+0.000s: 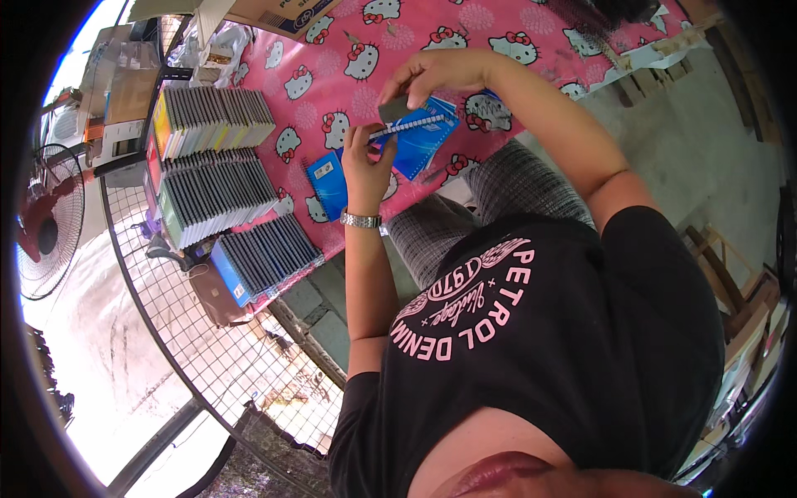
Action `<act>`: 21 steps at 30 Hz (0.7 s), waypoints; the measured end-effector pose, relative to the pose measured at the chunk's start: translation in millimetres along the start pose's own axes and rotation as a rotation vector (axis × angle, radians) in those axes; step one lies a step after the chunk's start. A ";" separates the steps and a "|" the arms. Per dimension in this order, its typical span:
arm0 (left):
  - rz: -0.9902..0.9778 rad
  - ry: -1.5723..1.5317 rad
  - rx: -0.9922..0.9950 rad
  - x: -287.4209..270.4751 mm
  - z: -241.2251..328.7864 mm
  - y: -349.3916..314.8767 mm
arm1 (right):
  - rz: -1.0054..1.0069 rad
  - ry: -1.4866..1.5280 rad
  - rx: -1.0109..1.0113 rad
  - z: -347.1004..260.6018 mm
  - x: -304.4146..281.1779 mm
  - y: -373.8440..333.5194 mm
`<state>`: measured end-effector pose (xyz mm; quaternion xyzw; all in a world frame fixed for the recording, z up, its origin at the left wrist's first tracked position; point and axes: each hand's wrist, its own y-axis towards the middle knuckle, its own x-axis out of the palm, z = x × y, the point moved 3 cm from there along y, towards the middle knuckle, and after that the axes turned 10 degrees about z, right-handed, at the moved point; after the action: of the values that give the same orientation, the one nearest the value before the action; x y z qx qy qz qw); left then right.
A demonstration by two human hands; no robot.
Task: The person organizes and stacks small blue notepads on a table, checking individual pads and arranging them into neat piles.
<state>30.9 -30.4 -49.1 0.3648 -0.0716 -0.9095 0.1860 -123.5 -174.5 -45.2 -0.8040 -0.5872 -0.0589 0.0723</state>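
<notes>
My left hand [365,162], a metal-band watch at its wrist, is closed with thumb and fingers pinched at one end of a pale, toothed binding strip [419,123]. The strip slants across blue sheets or covers [415,151] with punched holes along an edge. My right hand [436,75] reaches in from the right, its fingers bent over a dark flat piece [394,108] just above the strip. Whether that piece joins the strip is hidden. Beside my left hand lies a blue spiral notebook [326,184], partly under the hand.
Three rows of spiral-bound notebooks stand at the left: yellowish [212,120], greenish [217,195] and blue [264,257]. A pink cartoon-print cloth [303,112] covers the table. Beyond are a cardboard box [278,12], a wire rack [191,340] and a fan [50,220].
</notes>
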 end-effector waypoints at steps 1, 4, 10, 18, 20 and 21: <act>0.011 -0.012 0.007 -0.5 0.6 1.3 | -0.061 0.283 -0.046 -2.1 2.5 -0.5; -0.013 -0.025 -0.005 1.6 3.2 0.9 | 0.092 -0.427 0.128 10.0 -7.3 8.5; -0.005 -0.169 -0.082 0.8 -10.0 -1.4 | 0.115 -0.412 0.128 -0.5 3.6 7.5; 0.015 -0.226 -0.211 -4.2 -17.7 0.7 | 0.509 -1.376 0.054 10.8 -43.1 3.8; 0.065 -0.289 -0.227 -1.6 -20.0 1.8 | 0.630 -1.423 -0.018 36.1 -78.1 -22.0; 0.097 -0.364 -0.253 -1.1 -22.2 -0.1 | 0.764 -1.374 -0.111 47.8 -81.4 -38.0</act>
<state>47.0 -29.6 -64.5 0.1647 -0.0070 -0.9520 0.2578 -184.0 -230.4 -105.0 -0.8088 -0.1797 0.4509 -0.3319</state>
